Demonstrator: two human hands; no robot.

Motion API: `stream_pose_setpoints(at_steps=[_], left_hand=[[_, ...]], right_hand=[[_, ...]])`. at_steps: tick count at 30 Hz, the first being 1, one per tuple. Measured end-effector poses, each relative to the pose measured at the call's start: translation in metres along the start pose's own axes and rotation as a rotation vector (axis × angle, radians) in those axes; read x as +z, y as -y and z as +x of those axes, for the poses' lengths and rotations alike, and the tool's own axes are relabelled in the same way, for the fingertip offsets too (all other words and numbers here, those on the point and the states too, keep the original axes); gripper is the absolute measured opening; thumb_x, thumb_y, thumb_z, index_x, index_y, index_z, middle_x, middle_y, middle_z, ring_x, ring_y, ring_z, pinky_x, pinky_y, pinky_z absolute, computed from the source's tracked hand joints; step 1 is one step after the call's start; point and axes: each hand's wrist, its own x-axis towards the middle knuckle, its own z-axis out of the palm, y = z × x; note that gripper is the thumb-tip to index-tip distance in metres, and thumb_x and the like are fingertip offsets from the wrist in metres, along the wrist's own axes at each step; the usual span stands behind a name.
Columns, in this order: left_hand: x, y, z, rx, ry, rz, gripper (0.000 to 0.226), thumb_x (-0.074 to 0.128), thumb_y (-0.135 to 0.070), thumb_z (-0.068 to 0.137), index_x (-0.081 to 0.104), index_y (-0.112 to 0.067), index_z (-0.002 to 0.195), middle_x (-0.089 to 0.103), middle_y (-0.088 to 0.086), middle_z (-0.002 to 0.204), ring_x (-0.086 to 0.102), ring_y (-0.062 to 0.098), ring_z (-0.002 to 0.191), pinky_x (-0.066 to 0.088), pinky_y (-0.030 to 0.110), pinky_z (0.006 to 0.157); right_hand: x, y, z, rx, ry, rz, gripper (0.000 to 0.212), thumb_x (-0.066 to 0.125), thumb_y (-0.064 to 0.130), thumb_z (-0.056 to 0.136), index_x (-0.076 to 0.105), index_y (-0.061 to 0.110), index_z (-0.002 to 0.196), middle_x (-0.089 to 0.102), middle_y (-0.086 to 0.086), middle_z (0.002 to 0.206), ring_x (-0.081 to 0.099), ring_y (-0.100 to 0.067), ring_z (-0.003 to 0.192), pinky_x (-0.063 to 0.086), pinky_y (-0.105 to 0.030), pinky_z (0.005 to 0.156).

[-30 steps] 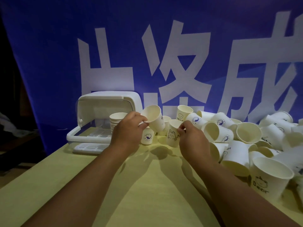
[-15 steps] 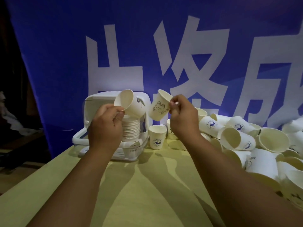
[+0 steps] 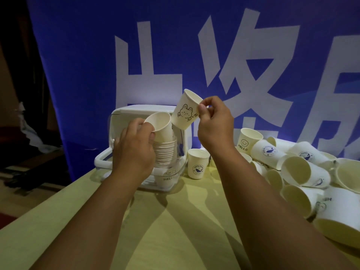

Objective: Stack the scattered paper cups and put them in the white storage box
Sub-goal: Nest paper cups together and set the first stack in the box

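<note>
My left hand (image 3: 134,149) pinches the rim of a plain paper cup (image 3: 162,125), tilted and set into the top of a stack of cups (image 3: 166,154) standing in the white storage box (image 3: 101,160). My right hand (image 3: 213,123) pinches the rim of a second cup with a bunny drawing (image 3: 186,111), held tilted in the air just above and right of the stack. The box's lid (image 3: 136,110) stands open behind the stack.
One whale-print cup (image 3: 197,163) stands upright right of the box. A heap of several loose cups (image 3: 303,170) covers the right side of the yellow table (image 3: 175,230), a "HELLO" cup (image 3: 248,139) among them. A blue banner hangs behind. The table's left edge drops off to a dark floor.
Both hands lifted a cup each from the table. The left cup has come down onto the stack in the box; the right hand's bunny cup stays raised beside it.
</note>
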Motion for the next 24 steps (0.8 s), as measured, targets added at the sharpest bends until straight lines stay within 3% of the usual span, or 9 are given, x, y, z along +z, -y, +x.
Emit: stream_pose_setpoints(at_steps=[2, 13, 17, 20, 22, 24], left_hand=[[0.001, -0.001, 0.000, 0.000, -0.008, 0.020, 0.018, 0.040, -0.024, 0.106, 0.056, -0.018, 0.111, 0.056, 0.002, 0.126, 0.051, 0.026, 0.106, 0.037, 0.045, 0.090], [0.010, 0.002, 0.004, -0.040, -0.015, 0.071, 0.030, 0.022, -0.041, 0.105, 0.048, -0.026, 0.107, 0.059, -0.004, 0.114, 0.044, 0.016, 0.097, 0.024, 0.036, 0.086], [0.016, 0.001, 0.002, -0.014, -0.001, 0.028, 0.024, 0.033, -0.040, 0.108, 0.045, -0.027, 0.125, 0.058, -0.001, 0.138, 0.052, 0.025, 0.118, 0.032, 0.047, 0.098], [0.023, 0.000, 0.001, -0.033, 0.071, -0.071, 0.029, 0.036, -0.039, 0.108, 0.035, -0.034, 0.137, 0.042, -0.004, 0.158, 0.044, 0.025, 0.137, 0.028, 0.052, 0.111], [0.026, 0.003, 0.000, -0.069, 0.132, -0.214, 0.037, 0.039, -0.037, 0.108, 0.032, -0.036, 0.144, 0.032, -0.008, 0.163, 0.037, 0.023, 0.145, 0.027, 0.055, 0.119], [0.027, 0.005, 0.000, -0.091, 0.155, -0.377, 0.043, 0.044, -0.033, 0.107, 0.030, -0.037, 0.148, 0.032, -0.008, 0.160, 0.040, 0.022, 0.142, 0.037, 0.059, 0.115]], right_hand=[[0.000, 0.002, 0.000, -0.019, -0.003, -0.011, 0.005, 0.055, 0.024, 0.101, 0.055, 0.027, 0.097, 0.059, 0.009, 0.097, 0.057, -0.011, 0.090, 0.041, -0.010, 0.061], [0.003, 0.007, -0.001, -0.133, 0.033, -0.044, 0.005, 0.056, 0.024, 0.101, 0.057, 0.021, 0.105, 0.064, 0.001, 0.111, 0.057, -0.016, 0.100, 0.052, -0.025, 0.075], [0.004, 0.012, -0.003, -0.140, -0.006, -0.008, 0.005, 0.056, 0.024, 0.100, 0.057, 0.023, 0.105, 0.064, 0.002, 0.111, 0.058, -0.014, 0.099, 0.050, -0.020, 0.072], [0.004, 0.013, -0.004, -0.128, 0.020, -0.007, 0.003, 0.055, 0.022, 0.101, 0.057, 0.022, 0.103, 0.064, 0.002, 0.109, 0.058, -0.016, 0.098, 0.049, -0.021, 0.071], [0.004, 0.013, -0.003, -0.119, 0.033, -0.017, 0.002, 0.055, 0.022, 0.101, 0.056, 0.023, 0.102, 0.064, 0.002, 0.109, 0.058, -0.015, 0.098, 0.048, -0.020, 0.071], [0.004, 0.013, -0.003, -0.117, 0.037, -0.025, 0.002, 0.055, 0.022, 0.101, 0.055, 0.024, 0.101, 0.064, 0.002, 0.110, 0.057, -0.015, 0.098, 0.047, -0.019, 0.070]])
